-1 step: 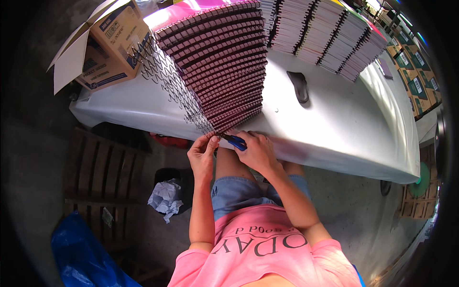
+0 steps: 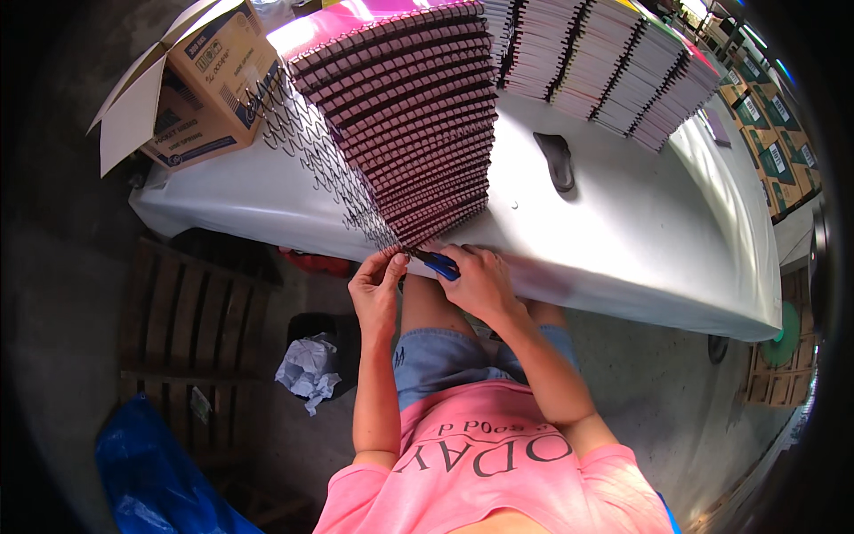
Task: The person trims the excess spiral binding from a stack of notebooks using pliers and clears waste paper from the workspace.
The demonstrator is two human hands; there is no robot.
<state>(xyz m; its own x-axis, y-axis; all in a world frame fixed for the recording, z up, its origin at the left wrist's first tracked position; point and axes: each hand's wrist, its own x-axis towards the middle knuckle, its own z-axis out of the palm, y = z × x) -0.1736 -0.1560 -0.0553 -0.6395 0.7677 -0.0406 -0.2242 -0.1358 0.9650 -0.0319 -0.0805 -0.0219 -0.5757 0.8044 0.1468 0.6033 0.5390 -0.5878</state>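
We find almost no change from the picture just before: both hands, the tool and the notebooks keep their places, which we read as the same close work going on at one spot. Our right hand (image 2: 480, 280) has its grip closed around a blue-handled hand tool (image 2: 442, 265), perhaps pliers, whose dark tip points left toward the near lower corner of the stack of spiral-bound notebooks (image 2: 409, 125). Our left hand (image 2: 378, 280) meets that tip with thumb and fingers drawn together at the same corner; whether its grip is closed on a wire or on something else, we cannot tell. The stack rests on the white-covered counter (image 2: 623, 240), its near end by the front edge, and loose wire ends (image 2: 311, 147) stick out along its left side. Beyond them stands an open cardboard box (image 2: 209, 93); to the right of the stack are more bound notebooks (image 2: 596, 67) and a dark, sole-shaped object (image 2: 556, 162).
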